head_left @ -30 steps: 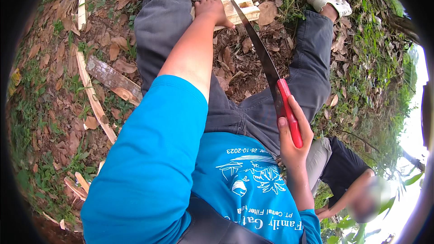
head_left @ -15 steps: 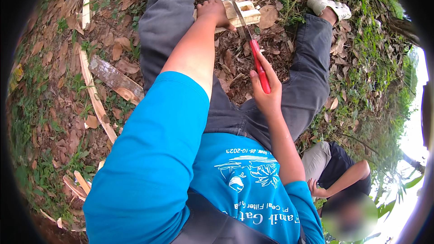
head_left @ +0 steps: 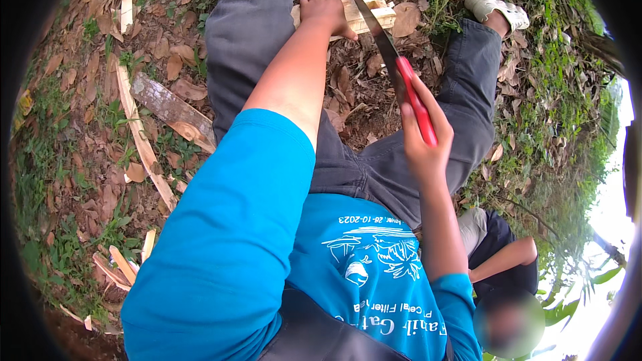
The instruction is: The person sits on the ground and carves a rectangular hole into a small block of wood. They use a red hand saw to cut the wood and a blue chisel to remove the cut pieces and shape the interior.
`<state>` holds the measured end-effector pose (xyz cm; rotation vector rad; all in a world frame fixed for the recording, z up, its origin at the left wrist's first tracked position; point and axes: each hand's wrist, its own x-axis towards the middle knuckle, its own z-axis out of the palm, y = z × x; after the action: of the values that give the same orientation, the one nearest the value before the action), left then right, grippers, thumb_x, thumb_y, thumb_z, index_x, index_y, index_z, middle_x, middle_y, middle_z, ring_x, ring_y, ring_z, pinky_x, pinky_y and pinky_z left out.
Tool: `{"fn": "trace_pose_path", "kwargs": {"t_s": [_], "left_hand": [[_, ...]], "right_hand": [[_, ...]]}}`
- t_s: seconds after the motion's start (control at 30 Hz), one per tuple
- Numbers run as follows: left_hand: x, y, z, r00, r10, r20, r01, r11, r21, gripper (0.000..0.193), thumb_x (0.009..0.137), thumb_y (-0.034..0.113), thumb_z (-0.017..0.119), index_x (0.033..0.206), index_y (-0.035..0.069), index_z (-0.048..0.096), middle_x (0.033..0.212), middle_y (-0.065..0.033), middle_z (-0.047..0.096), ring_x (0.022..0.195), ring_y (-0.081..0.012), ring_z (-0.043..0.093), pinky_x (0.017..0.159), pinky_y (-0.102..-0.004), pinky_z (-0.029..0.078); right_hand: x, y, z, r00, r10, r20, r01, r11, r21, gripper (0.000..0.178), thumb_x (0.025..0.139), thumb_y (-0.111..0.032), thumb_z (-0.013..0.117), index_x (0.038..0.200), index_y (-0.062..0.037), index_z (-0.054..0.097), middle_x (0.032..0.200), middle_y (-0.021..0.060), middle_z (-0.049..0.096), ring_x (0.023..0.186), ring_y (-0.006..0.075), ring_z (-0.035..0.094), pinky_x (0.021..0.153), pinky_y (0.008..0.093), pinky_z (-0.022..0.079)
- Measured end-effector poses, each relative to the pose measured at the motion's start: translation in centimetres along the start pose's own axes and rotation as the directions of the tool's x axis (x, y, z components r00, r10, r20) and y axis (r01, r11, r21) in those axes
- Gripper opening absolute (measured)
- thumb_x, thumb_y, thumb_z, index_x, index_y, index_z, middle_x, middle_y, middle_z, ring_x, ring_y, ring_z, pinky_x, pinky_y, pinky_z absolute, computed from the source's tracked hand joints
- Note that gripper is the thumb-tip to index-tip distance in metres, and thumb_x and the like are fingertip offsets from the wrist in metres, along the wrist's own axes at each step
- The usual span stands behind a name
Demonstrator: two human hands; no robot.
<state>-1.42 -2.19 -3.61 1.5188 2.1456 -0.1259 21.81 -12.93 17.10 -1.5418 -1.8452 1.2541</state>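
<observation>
My left hand [head_left: 325, 12] is closed over a pale wooden block [head_left: 366, 21] at the top middle, pressing it down by my left leg. The block has notched, stepped cuts on its right part. My right hand [head_left: 428, 137] grips the red handle [head_left: 417, 103] of a hand saw, its fingers stretched along the handle. The saw's dark blade [head_left: 381, 37] slants up and left, and its tip reaches the block just right of my left hand. Whether the teeth touch the wood cannot be made out.
Dry leaves and grass cover the ground. On the left lie long pale wood strips [head_left: 139, 137], a weathered board [head_left: 172, 112] and split pieces [head_left: 122, 264]. My legs [head_left: 247, 40] spread around the block. Another person [head_left: 505, 254] is at the lower right.
The saw and my right hand have moved right and slightly down, with more of the blade's flat side showing. The block and my left hand have shifted slightly right and up.
</observation>
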Motion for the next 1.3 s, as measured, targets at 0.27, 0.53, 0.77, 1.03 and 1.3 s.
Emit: {"fn": "trace_pose_path", "kwargs": {"t_s": [0.27, 0.53, 0.77, 1.03, 1.3], "left_hand": [[0.5, -1.0, -0.7, 0.998, -0.001, 0.057, 0.004, 0.999, -0.048, 0.131, 0.050, 0.073, 0.092, 0.146, -0.003, 0.045, 0.147, -0.0192, 0.054, 0.139, -0.0345, 0.050, 0.113, -0.0494, 0.040], [1.1, -1.0, -1.6, 0.991, 0.000, 0.135, 0.011, 0.997, -0.081, 0.131, 0.050, 0.070, 0.093, 0.148, -0.002, 0.045, 0.151, -0.0173, 0.053, 0.141, -0.0329, 0.049, 0.115, -0.0482, 0.039], [2.3, -1.5, -2.4, 0.978, 0.044, 0.202, -0.012, 0.988, -0.154, 0.121, 0.050, 0.067, 0.094, 0.143, 0.001, 0.053, 0.146, -0.0148, 0.059, 0.136, -0.0322, 0.056, 0.113, -0.0498, 0.042], [2.2, -1.8, -2.6, 0.968, 0.061, 0.242, -0.017, 0.983, -0.181, 0.126, 0.051, 0.068, 0.093, 0.147, -0.001, 0.048, 0.148, -0.0158, 0.057, 0.138, -0.0321, 0.054, 0.115, -0.0501, 0.039], [1.8, -2.1, -1.8, 0.983, 0.026, 0.182, -0.007, 0.995, -0.104, 0.131, 0.053, 0.072, 0.091, 0.150, -0.003, 0.043, 0.151, -0.0176, 0.053, 0.140, -0.0332, 0.051, 0.115, -0.0514, 0.039]], "right_hand": [[0.8, 3.3, 3.2, 0.998, -0.066, 0.009, 0.064, 0.994, 0.091, 0.048, 0.097, -0.005, 0.067, 0.144, -0.0057, 0.059, 0.135, 0.0163, 0.068, 0.124, 0.0191, 0.064, 0.105, 0.0313, 0.046], [-0.1, 4.9, 3.7, 0.996, -0.079, 0.044, 0.075, 0.994, 0.078, 0.048, 0.098, -0.010, 0.069, 0.145, -0.0057, 0.057, 0.136, 0.0166, 0.067, 0.126, 0.0206, 0.063, 0.106, 0.0329, 0.046], [1.0, 6.7, 3.5, 0.997, -0.083, -0.002, 0.083, 0.991, 0.108, 0.046, 0.098, -0.008, 0.068, 0.143, -0.0040, 0.059, 0.138, 0.0142, 0.065, 0.131, 0.0210, 0.059, 0.110, 0.0329, 0.043], [1.6, 3.1, 2.4, 0.996, -0.084, 0.004, 0.083, 0.992, 0.091, 0.047, 0.098, -0.004, 0.066, 0.144, -0.0029, 0.058, 0.133, 0.0141, 0.068, 0.123, 0.0165, 0.062, 0.104, 0.0294, 0.046], [-6.5, -2.8, -4.2, 0.999, 0.020, 0.039, -0.017, 0.998, -0.059, 0.046, 0.097, -0.002, 0.067, 0.142, -0.0009, 0.059, 0.131, 0.0170, 0.069, 0.124, 0.0205, 0.064, 0.105, 0.0315, 0.046]]}}
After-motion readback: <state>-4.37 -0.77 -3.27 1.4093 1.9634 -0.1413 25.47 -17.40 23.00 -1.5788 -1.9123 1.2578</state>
